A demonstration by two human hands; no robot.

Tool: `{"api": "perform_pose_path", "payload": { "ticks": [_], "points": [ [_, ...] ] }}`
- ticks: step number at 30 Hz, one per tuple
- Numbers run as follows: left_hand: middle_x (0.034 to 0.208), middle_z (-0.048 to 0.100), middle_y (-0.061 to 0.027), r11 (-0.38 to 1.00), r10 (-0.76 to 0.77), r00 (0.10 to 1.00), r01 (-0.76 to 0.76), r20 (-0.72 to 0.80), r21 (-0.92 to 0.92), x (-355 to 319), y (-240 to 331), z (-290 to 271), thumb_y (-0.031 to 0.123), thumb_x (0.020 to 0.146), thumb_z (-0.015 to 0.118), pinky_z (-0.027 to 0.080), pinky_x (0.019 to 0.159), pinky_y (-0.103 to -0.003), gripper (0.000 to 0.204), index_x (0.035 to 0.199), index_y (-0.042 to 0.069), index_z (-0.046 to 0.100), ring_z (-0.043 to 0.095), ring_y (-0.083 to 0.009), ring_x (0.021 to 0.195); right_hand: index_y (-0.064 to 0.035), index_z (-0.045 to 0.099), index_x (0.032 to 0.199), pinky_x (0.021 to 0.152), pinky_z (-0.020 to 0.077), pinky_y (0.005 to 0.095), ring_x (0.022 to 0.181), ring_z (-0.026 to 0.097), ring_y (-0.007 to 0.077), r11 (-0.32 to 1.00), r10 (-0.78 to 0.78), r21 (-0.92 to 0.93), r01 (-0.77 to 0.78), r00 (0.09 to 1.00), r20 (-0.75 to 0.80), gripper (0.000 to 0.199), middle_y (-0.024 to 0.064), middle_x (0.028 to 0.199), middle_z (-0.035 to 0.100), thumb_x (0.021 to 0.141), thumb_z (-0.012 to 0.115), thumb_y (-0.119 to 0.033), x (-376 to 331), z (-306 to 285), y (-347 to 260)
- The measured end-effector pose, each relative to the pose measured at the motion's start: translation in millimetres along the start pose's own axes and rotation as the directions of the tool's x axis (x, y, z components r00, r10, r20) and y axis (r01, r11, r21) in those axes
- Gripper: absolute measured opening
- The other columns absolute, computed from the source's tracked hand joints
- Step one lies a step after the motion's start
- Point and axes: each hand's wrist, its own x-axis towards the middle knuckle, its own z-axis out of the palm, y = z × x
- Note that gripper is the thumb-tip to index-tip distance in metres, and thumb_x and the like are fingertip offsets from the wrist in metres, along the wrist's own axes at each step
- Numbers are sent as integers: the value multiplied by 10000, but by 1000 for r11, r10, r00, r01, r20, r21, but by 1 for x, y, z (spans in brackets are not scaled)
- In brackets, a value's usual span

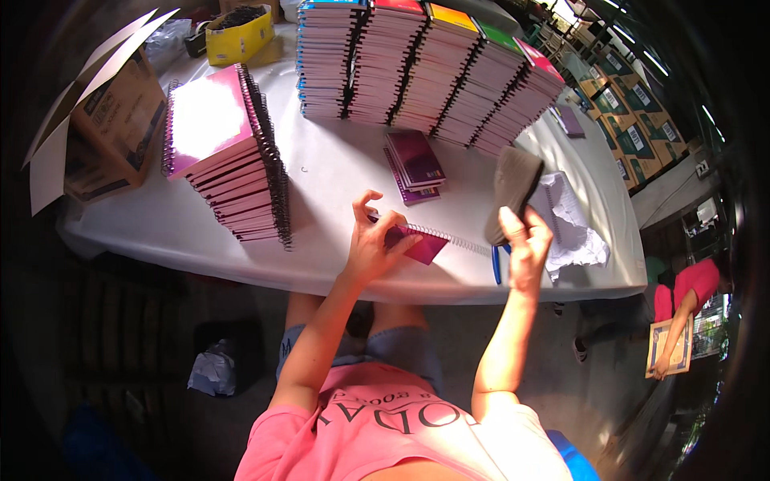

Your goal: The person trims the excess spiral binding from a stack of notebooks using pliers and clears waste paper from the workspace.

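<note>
Purple notebook [429, 248], small and tilted, pinched in the left hand [377, 239], thumb across the cover, index finger curled free. A silvery coil [468, 244] follows its far edge and runs on past its right end toward the right hand [527, 247], which is apart from the left and clamped round a gray-brown block [514, 186]. Whether block and coil touch cannot be told. To work the coil well, it seems best to keep the pages squared under the left thumb and any push from the block light and level, so the loops stay unbent. The table [321, 192] ends between hands and body, its edge under both forearms. A blue tool [496, 265] and crumpled paper [579, 236] crowd the right hand. At least 2 small notebooks [415, 160] lie beyond the left hand; white tabletop stretches left of it to 1 tall notebook stack [210, 120].
</note>
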Motion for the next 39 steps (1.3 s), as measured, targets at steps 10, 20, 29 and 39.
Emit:
{"api": "perform_pose_path", "payload": {
  "ticks": [10,20,29,39],
  "points": [
    [1114,356,-166,999,-48,999,49,22,-17,-1,1,1,201,673,775,379,801,-403,277,857,107,591,373,-300,1049,-9,646,902,514,475,376,556,571,304,777,-366,-550,307,931,2,162,127,665,540,761,672,-84,-87,70,70],
    [1002,436,-119,994,-90,995,92,31,-61,3,8,-7,347,564,848,372,806,-389,411,749,74,602,354,-274,1072,22,543,695,484,366,272,515,454,134,936,-243,-293,194,960,-139,208,66,621,481,799,679,-97,-40,40,-7],
    [947,500,-77,995,-35,998,40,59,-90,1,2,-11,326,540,852,366,814,-398,403,734,89,590,344,-272,1085,19,632,842,610,445,270,682,577,144,989,75,-122,-82,995,-59,130,59,722,577,794,680,-92,-78,40,29],
    [1090,352,-83,949,-14,987,64,161,-309,0,-20,-4,269,510,893,438,730,-342,441,752,82,576,439,-185,884,50,662,911,825,452,302,887,596,192,951,63,208,-230,800,597,245,116,918,648,689,650,-51,-9,9,84]
  ]
}}
